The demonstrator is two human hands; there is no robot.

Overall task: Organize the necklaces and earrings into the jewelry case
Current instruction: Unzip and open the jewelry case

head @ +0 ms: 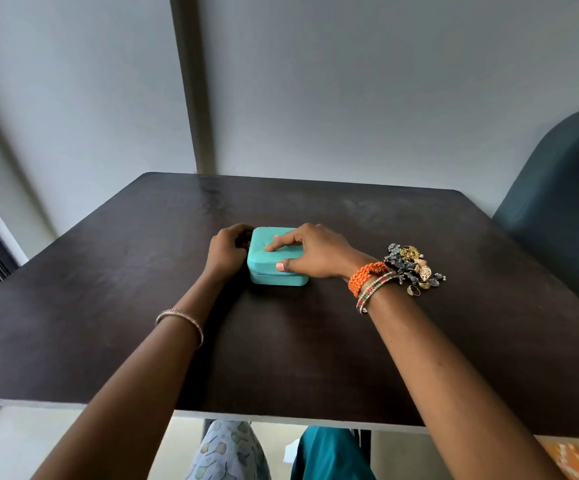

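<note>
A small teal zip jewelry case (267,270) sits closed in the middle of the dark table (108,306). My right hand (312,252) rests on top of it, forefinger on the lid and thumb against the front edge. My left hand (227,251) is curled against the case's left side; what its fingers pinch there is hidden. A heap of jewelry (414,268), dark metal and gold pieces, lies on the table to the right of the case, just behind my right wrist.
A dark blue chair back (565,202) stands at the table's right side. A grey wall with a vertical post (194,98) runs behind the table's far edge. My knees show under the near edge.
</note>
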